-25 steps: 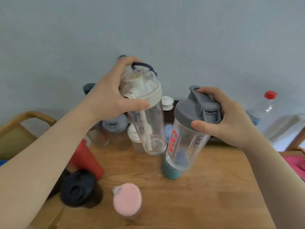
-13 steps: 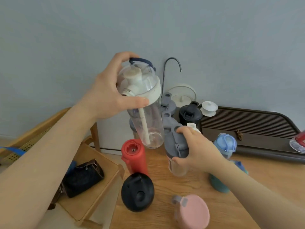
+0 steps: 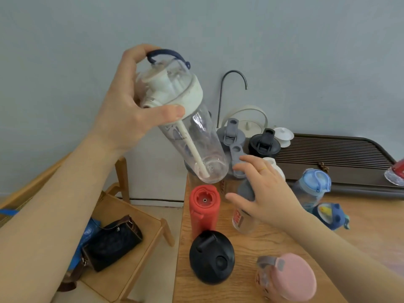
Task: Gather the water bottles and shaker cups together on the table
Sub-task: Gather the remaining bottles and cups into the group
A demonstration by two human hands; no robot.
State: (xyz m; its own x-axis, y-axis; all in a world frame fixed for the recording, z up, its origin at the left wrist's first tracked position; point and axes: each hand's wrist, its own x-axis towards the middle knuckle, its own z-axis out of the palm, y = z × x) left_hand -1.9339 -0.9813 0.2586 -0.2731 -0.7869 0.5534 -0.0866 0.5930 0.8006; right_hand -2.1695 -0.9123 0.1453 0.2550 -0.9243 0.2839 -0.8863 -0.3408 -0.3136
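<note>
Water bottles and shaker cups, clustered at the left end of the wooden table (image 3: 251,254). Nearest: pink-lidded cup (image 3: 291,278) and black-lidded shaker (image 3: 211,256), side by side. Behind them: red bottle (image 3: 204,207), upright; clear shaker with red lettering (image 3: 241,219), over whose grey lid the right hand (image 3: 265,191) is spread, fingers open, contact not determinable. To the right: dark blue bottle (image 3: 331,215) and light-blue-lidded bottle (image 3: 312,189). Raised above the group: clear straw bottle (image 3: 190,127), tilted, gripped at its white lid by the left hand (image 3: 129,114). Farthest: grey-lidded shaker (image 3: 230,134), black-lidded bottle (image 3: 264,143), dark slatted tray (image 3: 328,154).
</note>
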